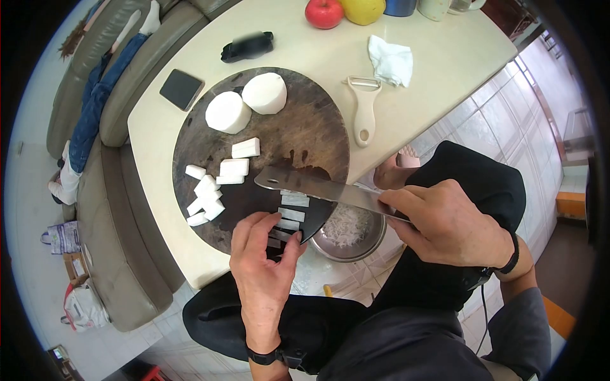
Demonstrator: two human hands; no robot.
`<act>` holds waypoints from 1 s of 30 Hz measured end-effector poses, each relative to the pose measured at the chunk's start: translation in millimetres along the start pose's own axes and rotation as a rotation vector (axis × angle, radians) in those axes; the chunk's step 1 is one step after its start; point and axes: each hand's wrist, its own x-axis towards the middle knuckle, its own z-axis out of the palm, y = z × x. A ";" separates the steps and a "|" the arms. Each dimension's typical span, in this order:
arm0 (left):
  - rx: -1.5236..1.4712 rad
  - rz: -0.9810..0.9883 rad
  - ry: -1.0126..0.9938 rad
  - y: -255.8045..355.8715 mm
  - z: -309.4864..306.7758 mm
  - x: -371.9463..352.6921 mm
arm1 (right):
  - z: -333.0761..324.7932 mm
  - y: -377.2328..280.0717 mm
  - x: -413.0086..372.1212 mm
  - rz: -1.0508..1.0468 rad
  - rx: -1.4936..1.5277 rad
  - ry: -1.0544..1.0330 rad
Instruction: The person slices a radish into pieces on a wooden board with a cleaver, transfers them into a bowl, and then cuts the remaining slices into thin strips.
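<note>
My right hand (pixel 448 222) grips a kitchen knife (pixel 318 188). Its broad blade reaches left over a round dark wooden cutting board (pixel 305 120), above the end of a row of thin white radish slices (pixel 291 214). My left hand (pixel 264 254) lies at the board's near edge, thumb and fingers curled around the near slices; the fingertips partly hide them. Left of the row are radish blocks (pixel 234 167) and several smaller radish chunks (pixel 206 197). Two thick radish rounds (pixel 227 112) sit at the back of the board. Below its right edge, a metal bowl (pixel 372 244) contains shredded radish (pixel 345 225).
A peeler (pixel 365 114) and a white cloth (pixel 389 60) lie right of the board. A phone (pixel 182 89) and a black object (pixel 248 47) lie behind it. A red apple (pixel 324 13) and yellow fruit (pixel 363 9) stand farther back. Another person's legs (pixel 95 108) rest on the sofa (pixel 121 254).
</note>
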 end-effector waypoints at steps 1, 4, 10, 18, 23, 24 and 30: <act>-0.020 -0.020 0.008 2.2 -1.1 0.1 | 1.2 0.5 -0.7 0.003 0.002 0.014; 0.005 -0.062 0.049 0.6 -12.1 -0.8 | -2.5 0.2 0.1 -0.015 -0.007 -0.003; 0.027 -0.117 -0.038 -7.9 -15.7 -7.8 | -1.2 -0.4 -0.5 -0.002 -0.016 -0.005; -0.017 -0.075 -0.044 -4.6 -14.0 -10.0 | -2.8 -1.6 1.4 0.003 0.003 -0.021; 0.019 -0.093 -0.036 -2.6 -12.5 -14.2 | -2.8 0.4 1.1 0.004 -0.006 -0.030; 0.017 -0.092 -0.031 -2.5 -12.4 -13.4 | -1.6 1.4 1.5 -0.012 0.001 -0.005; 0.006 0.148 0.040 2.9 0.9 -0.5 | -20.5 -2.7 8.3 -0.083 -0.106 -0.046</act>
